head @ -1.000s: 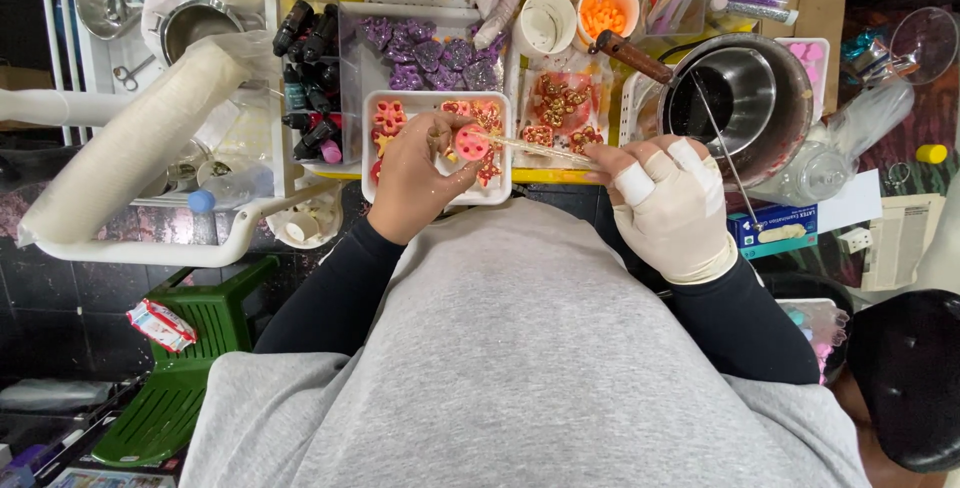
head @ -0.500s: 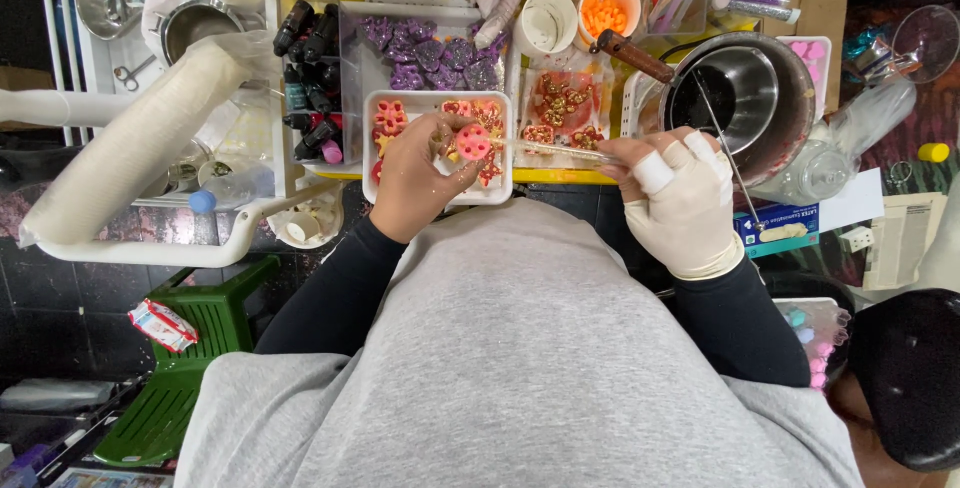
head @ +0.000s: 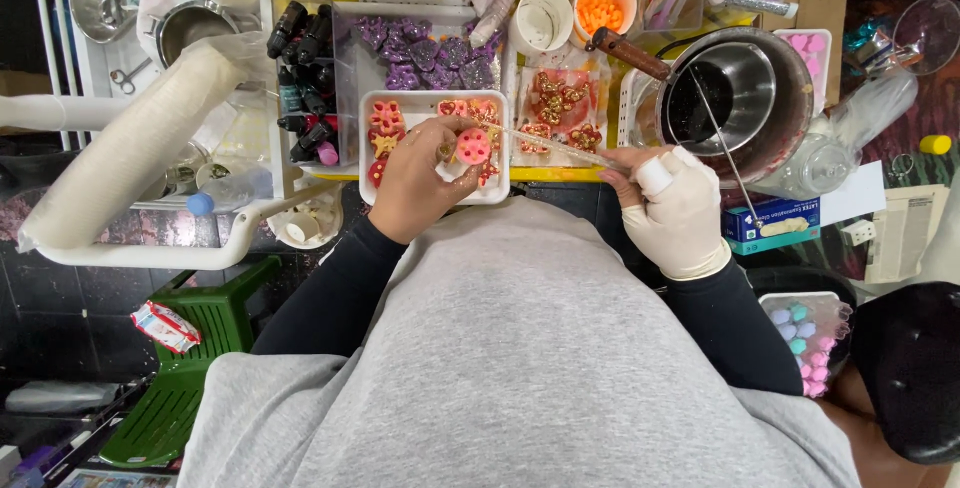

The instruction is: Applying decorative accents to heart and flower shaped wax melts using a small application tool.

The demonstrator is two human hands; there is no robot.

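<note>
At the tabletop's near edge, steel pot (head: 735, 98) right, white tray (head: 400, 108) centre. Gloved right hand (head: 672, 210) has eased nearer since a second ago, pinching a clear pipette (head: 545, 145); long axis crosswise, tip leftward toward the pink piece (head: 473, 146) gripped by the left hand (head: 415, 188) over the tray. Work continues.

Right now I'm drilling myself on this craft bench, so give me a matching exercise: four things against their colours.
Things:
1. round piece held in the left hand
2. glove on the right hand
3. stool on the floor
4. shapes in the clear tray

Colours:
a. purple
b. green
c. pink
d. white

Pairs: 1-c, 2-d, 3-b, 4-a
</note>
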